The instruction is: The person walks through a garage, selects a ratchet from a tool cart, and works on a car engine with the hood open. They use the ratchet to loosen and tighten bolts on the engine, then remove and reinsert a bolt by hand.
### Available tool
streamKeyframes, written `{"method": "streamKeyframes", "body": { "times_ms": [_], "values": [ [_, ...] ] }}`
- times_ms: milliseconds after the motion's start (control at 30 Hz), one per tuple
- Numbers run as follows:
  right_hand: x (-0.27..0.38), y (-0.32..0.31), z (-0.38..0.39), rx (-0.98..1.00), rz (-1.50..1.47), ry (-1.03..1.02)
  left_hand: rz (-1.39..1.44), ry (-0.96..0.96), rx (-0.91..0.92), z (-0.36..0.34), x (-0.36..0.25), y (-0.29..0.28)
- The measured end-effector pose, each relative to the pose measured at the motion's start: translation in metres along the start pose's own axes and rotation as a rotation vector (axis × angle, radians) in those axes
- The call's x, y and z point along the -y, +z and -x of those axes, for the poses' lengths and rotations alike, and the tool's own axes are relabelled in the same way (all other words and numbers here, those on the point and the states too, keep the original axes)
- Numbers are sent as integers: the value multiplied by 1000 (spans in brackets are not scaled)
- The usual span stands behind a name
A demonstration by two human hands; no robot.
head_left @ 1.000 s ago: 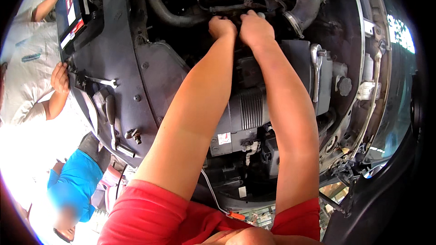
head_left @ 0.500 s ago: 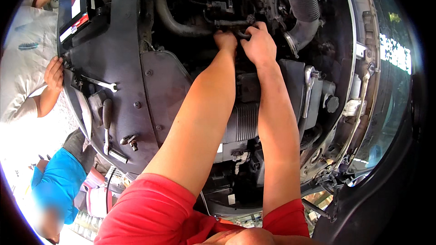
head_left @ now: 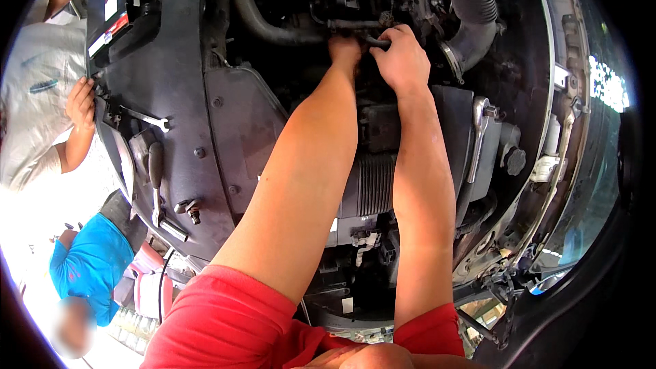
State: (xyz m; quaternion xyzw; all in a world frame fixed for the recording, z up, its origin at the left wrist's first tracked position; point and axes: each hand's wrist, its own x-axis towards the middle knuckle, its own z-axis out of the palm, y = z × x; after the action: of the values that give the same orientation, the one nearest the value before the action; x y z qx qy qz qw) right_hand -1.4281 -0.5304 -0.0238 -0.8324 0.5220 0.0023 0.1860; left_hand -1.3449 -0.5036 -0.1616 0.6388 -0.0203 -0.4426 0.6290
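Observation:
Both my arms reach deep into a car's engine bay. My left hand (head_left: 345, 50) is down beside the end of a thick black hose (head_left: 273, 33); its fingers are hidden in shadow among the parts. Just right of it, my right hand (head_left: 403, 60) curls its thumb and fingers round a short, thin black hose (head_left: 376, 42). A small pipe with a fitting (head_left: 386, 19) lies just beyond my fingertips. To the right of my right hand, a ribbed air intake duct (head_left: 471, 0) bends down to a metal clamp (head_left: 451, 61).
A ratchet (head_left: 480, 137) rests on the right. On the left cover lie a wrench (head_left: 154, 121), a ratchet with a dark handle (head_left: 156, 171), a socket (head_left: 173, 231) and a small black sensor-like part (head_left: 189, 209). A person's hand (head_left: 80, 102) touches the left edge; another person in blue (head_left: 96, 260) is lower left.
My right hand has shifted slightly right, and more of the thin black hose shows between its fingers. The left hand stays down among the parts. The view has moved a little.

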Motion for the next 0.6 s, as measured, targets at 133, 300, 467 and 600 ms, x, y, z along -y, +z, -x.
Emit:
{"method": "streamKeyframes", "body": {
  "times_ms": [133, 300, 467, 600],
  "values": [
    [4, -4, 2, 1, -22, -26, 280, -260, 40, -3, -1, 0],
    [2, -3, 3, 7, -30, -10, 431, -373, 99, 0, -1, 0],
    [1, 0, 0, 57, 6, -40, 122, -239, 23, -11, 12, 0],
    [2, 0, 2, 81, 30, -22, 440, -370, -113, -4, 0, 11]
  ]
}}
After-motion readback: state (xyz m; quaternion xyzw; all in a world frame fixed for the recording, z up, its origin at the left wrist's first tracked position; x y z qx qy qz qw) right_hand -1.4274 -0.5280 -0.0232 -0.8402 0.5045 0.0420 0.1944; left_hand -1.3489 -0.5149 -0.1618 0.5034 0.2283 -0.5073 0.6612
